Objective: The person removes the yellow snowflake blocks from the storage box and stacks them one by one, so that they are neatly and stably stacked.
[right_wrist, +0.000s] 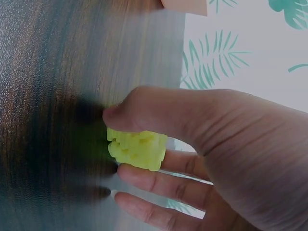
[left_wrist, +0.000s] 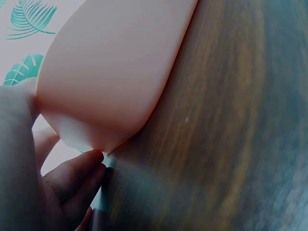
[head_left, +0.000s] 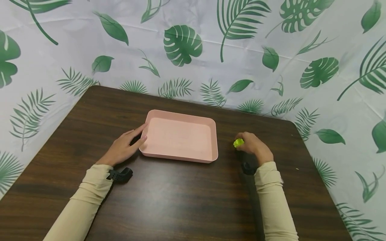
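A shallow pink tray (head_left: 179, 136) lies flat on the dark wooden table. At its left end is my left hand (head_left: 124, 146), fingers fairly straight and spread, touching the outer wall; in the left wrist view, the fingertips (left_wrist: 98, 156) meet the lower corner of the tray (left_wrist: 110, 72). Right of the tray, my right hand (head_left: 252, 144) pinches a small, bright yellow-green piece (head_left: 238, 143) between thumb and fingers. The right wrist view shows the piece (right_wrist: 137, 148) with a notched, bumpy surface. Its exact kind is unclear, and the thumb covers part of it.
The brown wood-grain table (head_left: 181, 201) runs up to a white cloth backdrop (head_left: 199, 77) with green leaf prints behind it and to the right. A tiny pale speck (head_left: 297, 169) lies on the table right of my right hand. Each wrist wears a black strap (head_left: 120, 175).
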`<state>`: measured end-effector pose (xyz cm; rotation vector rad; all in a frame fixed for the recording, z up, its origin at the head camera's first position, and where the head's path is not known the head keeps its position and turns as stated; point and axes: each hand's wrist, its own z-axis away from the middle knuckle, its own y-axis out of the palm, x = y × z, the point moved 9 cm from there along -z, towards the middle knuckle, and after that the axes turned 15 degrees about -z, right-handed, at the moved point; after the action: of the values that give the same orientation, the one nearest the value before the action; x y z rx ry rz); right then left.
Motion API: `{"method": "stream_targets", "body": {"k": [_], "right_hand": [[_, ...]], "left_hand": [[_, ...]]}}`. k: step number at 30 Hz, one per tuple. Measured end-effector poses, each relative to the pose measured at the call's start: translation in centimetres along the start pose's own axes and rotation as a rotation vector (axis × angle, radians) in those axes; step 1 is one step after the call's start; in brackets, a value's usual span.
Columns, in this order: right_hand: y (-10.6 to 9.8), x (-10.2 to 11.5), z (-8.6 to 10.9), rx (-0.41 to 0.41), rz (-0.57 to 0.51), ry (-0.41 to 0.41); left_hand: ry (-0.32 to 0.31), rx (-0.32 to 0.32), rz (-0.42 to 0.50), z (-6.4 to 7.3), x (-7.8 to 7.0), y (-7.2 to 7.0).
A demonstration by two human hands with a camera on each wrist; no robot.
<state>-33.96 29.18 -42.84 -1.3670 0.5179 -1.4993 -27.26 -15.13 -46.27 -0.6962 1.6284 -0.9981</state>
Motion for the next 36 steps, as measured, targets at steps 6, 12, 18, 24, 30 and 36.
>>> {"method": "stream_targets", "body": {"k": [6, 12, 18, 24, 30, 36], "right_hand": [[0.09, 0.03, -0.13, 0.010, 0.009, 0.004], [-0.01, 0.20, -0.28, 0.007, 0.003, 0.000], [-0.09, 0.44, -0.35, 0.000, 0.010, -0.015], [-0.22, 0.60, -0.40, -0.009, 0.008, -0.018], [-0.09, 0.60, -0.50, -0.001, 0.012, -0.015], [-0.04, 0.73, -0.47, 0.007, 0.007, -0.021]], "left_hand": [[0.002, 0.001, 0.000, 0.04, 0.00, 0.11], [-0.001, 0.002, 0.001, 0.05, 0.05, 0.10], [-0.001, -0.002, -0.003, -0.02, 0.06, 0.11], [-0.001, -0.007, -0.001, -0.16, 0.00, 0.14], [-0.001, -0.006, -0.001, -0.15, 0.01, 0.14], [0.001, -0.005, 0.001, -0.03, 0.01, 0.06]]}}
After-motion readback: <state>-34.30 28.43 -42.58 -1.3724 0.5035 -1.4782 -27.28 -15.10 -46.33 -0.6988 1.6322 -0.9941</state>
